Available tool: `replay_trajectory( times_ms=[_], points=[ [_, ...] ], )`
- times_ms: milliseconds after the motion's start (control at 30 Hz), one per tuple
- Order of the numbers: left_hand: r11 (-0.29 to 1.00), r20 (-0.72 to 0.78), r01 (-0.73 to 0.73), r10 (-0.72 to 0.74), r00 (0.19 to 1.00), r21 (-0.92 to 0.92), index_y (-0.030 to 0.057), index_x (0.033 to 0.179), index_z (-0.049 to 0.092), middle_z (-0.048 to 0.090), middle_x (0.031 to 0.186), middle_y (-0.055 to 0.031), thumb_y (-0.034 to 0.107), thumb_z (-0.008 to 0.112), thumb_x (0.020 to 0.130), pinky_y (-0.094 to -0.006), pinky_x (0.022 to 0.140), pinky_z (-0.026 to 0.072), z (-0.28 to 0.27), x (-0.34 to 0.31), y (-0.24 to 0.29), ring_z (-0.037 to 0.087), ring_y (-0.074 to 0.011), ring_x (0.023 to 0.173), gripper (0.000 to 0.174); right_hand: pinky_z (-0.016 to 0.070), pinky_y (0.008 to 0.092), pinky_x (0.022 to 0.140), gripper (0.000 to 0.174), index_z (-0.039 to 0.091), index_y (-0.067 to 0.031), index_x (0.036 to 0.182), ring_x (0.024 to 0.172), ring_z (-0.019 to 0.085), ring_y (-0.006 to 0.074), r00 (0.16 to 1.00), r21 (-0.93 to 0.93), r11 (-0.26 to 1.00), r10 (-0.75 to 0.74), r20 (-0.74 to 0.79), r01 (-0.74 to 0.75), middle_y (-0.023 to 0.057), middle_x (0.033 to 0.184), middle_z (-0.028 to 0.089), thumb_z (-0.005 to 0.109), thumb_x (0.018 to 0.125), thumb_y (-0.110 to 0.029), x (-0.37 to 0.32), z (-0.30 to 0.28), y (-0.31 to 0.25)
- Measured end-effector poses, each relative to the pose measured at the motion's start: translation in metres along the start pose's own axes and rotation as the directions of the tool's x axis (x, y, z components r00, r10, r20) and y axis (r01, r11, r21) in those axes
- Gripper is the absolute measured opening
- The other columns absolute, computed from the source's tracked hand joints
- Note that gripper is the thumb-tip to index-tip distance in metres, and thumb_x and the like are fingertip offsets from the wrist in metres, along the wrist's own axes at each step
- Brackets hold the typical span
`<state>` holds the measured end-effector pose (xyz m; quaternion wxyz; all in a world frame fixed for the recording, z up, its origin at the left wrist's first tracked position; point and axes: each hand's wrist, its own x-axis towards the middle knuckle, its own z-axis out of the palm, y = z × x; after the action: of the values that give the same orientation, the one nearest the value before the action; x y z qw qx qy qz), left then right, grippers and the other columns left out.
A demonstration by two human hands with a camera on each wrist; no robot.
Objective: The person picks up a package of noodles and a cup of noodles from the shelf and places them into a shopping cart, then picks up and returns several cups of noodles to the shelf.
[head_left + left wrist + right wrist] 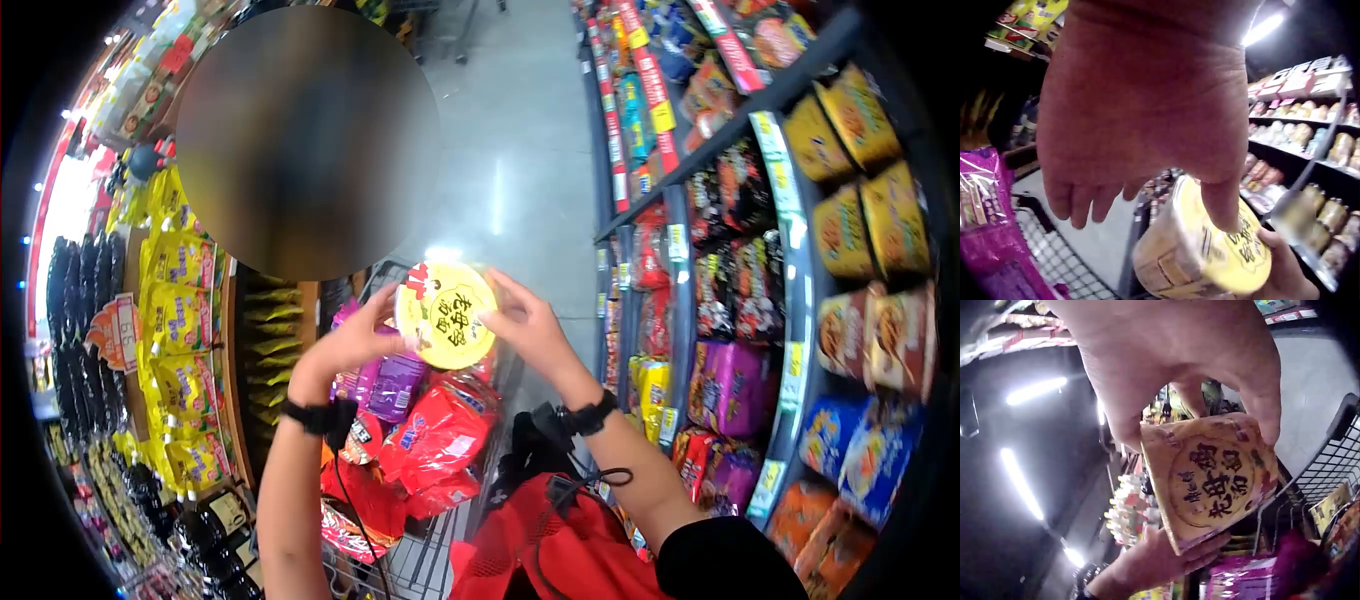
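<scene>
The yellow-lidded tub bears black characters and red print.

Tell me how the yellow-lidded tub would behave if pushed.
The yellow-lidded tub is probably stiff: its rim looks evenly round in the head view. That round shape suggests it might roll if laid sideways.

- Left wrist, below the bare left hand: a narrow black band bearing a small dark boxy unit.
- Right wrist, below the bare right hand: a matching black strap.
- A thin black cable trailing from the left wrist.
- Upper right arm: a plain black sleeve.
- Torso: bright red fabric, partly mesh.
</scene>
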<state>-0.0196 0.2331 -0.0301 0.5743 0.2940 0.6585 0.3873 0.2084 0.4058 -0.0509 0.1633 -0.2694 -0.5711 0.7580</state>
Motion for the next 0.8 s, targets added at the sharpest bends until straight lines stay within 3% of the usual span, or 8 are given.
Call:
replay_trajectory(
  times_ms=[100, 167, 233, 267, 367, 433, 567, 800],
  points=[
    [0.905, 0.018, -0.365, 0.371, 0.929, 0.219, 0.0002, 0.152, 0.029, 0.048, 0.145, -0.0137, 0.018, 0.099, 0.059, -0.0388, 0.115, 0.035, 0.074, -0.046, 0.056, 0.045, -0.0225, 0.135, 0.118, 0.0544, 0.0305, 0.091, 0.062, 0.042, -0.0025, 0.151, 0.11, 0.064, 0.0166, 0.976, 0.202, 0.956, 0.216, 0.007, -0.212, 0.0099, 0.127, 0.063, 0.063, 0.099, -0.029, -0.062, -0.016, -0.047],
    [0.823, 0.055, -0.528, 0.53, 0.847, 0.209, -0.0005, 0.145, 0.043, 0.057, 0.138, -0.0115, 0.016, 0.097, 0.061, -0.0374, 0.11, 0.0415, 0.114, -0.07, 0.065, 0.053, -0.0211, 0.127, 0.102, 0.0537, 0.0317, 0.09, 0.057, 0.046, -0.0041, 0.146, 0.11, 0.063, 0.0148, 0.983, 0.245, 0.953, 0.182, 0.016, -0.18, 0.0059, 0.124, 0.064, 0.054, 0.103, -0.04, -0.107, -0.021, -0.068],
    [0.849, 0.018, -0.429, 0.446, 0.895, 0.309, -0.0007, 0.131, 0.058, 0.066, 0.127, -0.0102, 0.011, 0.094, 0.064, -0.0357, 0.1, 0.0491, 0.155, -0.094, 0.077, 0.061, -0.0193, 0.116, 0.077, 0.0524, 0.0299, 0.093, 0.056, 0.052, -0.0055, 0.14, 0.111, 0.064, 0.0135, 0.967, 0.19, 0.949, 0.256, 0.0, -0.251, 0.005, 0.122, 0.066, 0.048, 0.104, -0.048, -0.163, -0.023, -0.112],
    [0.902, -0.129, -0.363, 0.399, 0.908, 0.234, 0.0021, 0.132, 0.057, 0.068, 0.123, -0.0083, 0.016, 0.097, 0.061, -0.034, 0.097, 0.0514, 0.179, -0.103, 0.073, 0.064, -0.0208, 0.114, 0.083, 0.0522, 0.0296, 0.092, 0.056, 0.052, -0.0058, 0.14, 0.11, 0.064, 0.0126, 0.985, 0.196, 0.966, 0.174, -0.021, -0.166, 0.0043, 0.122, 0.066, 0.045, 0.105, -0.049, -0.191, -0.021, -0.127],
    [0.822, -0.066, -0.542, 0.559, 0.826, 0.176, 0.0022, 0.139, 0.05, 0.064, 0.13, -0.0081, 0.013, 0.094, 0.063, -0.0343, 0.098, 0.0515, 0.237, -0.118, 0.065, 0.063, -0.0194, 0.114, 0.089, 0.0472, 0.0269, 0.094, 0.053, 0.052, -0.0017, 0.138, 0.11, 0.059, 0.0092, 0.983, 0.171, 0.983, -0.043, -0.179, 0.074, 0.0033, 0.122, 0.065, 0.039, 0.109, -0.044, -0.264, -0.021, -0.143],
    [0.82, -0.001, -0.563, 0.566, 0.824, -0.104, 0.0026, 0.141, 0.046, 0.063, 0.129, -0.0083, 0.01, 0.096, 0.057, -0.0352, 0.097, 0.0536, 0.275, -0.128, 0.08, 0.063, -0.0196, 0.114, 0.098, 0.0422, 0.03, 0.105, 0.05, 0.048, 0.0072, 0.14, 0.119, 0.055, 0.0134, 0.909, -0.047, 0.988, -0.153, -0.387, 0.146, 0.0109, 0.13, 0.061, 0.043, 0.109, -0.032, -0.317, -0.019, -0.164],
    [0.904, 0.299, -0.36, 0.419, 0.858, -0.233, 0.0024, 0.142, 0.046, 0.064, 0.13, -0.0104, 0.009, 0.099, 0.052, -0.0368, 0.095, 0.0554, 0.337, -0.149, 0.112, 0.065, -0.0212, 0.113, 0.104, 0.0342, 0.0355, 0.114, 0.063, 0.034, 0.007, 0.149, 0.136, 0.045, 0.0237, 0.724, -0.361, 0.91, -0.387, -0.57, 0.202, 0.02, 0.142, 0.051, 0.058, 0.102, -0.026, -0.405, -0.007, -0.177],
    [0.708, 0.551, -0.658, 0.666, 0.503, -0.255, -0.0022, 0.143, 0.039, 0.055, 0.137, -0.0143, 0.017, 0.098, 0.055, -0.0372, 0.102, 0.0488, 0.459, -0.186, 0.181, 0.059, -0.0241, 0.121, 0.108, 0.0248, 0.0415, 0.122, 0.124, -0.007, -0.003, 0.157, 0.149, 0.025, 0.026, 0.479, -0.437, 0.865, -0.5, -0.722, 0.245, 0.0187, 0.16, 0.021, 0.087, 0.076, -0.016, -0.529, 0.0, -0.192]
  ],
)
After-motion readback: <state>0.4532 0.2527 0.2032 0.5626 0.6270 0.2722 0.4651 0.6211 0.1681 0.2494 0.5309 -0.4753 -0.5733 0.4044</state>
